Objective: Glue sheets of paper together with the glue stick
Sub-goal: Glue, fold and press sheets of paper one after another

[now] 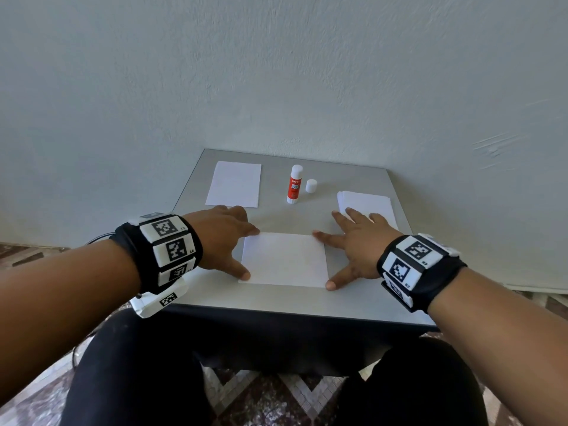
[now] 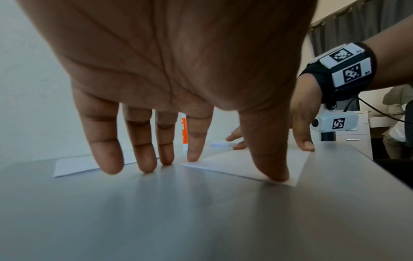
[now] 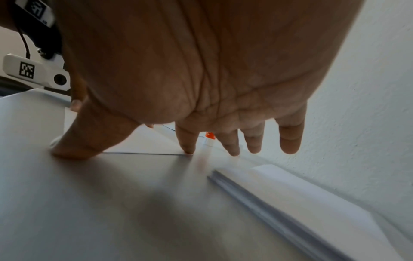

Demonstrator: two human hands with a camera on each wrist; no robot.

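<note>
A white sheet of paper (image 1: 284, 259) lies flat at the front middle of the grey table (image 1: 353, 299). My left hand (image 1: 227, 241) is spread, its thumb and forefinger tips touching the sheet's left corners (image 2: 245, 166). My right hand (image 1: 353, 250) is spread too, thumb and forefinger at the right corners (image 3: 143, 143). An orange-and-white glue stick (image 1: 294, 184) stands uncapped behind the sheet, its white cap (image 1: 311, 186) beside it. The stick shows between my fingers in both wrist views (image 2: 184, 130) (image 3: 209, 139).
A single white sheet (image 1: 234, 184) lies at the back left. A stack of white sheets (image 1: 367, 202) sits at the right, partly under my right fingers (image 3: 290, 194). A pale wall rises just behind the table. My legs are below the front edge.
</note>
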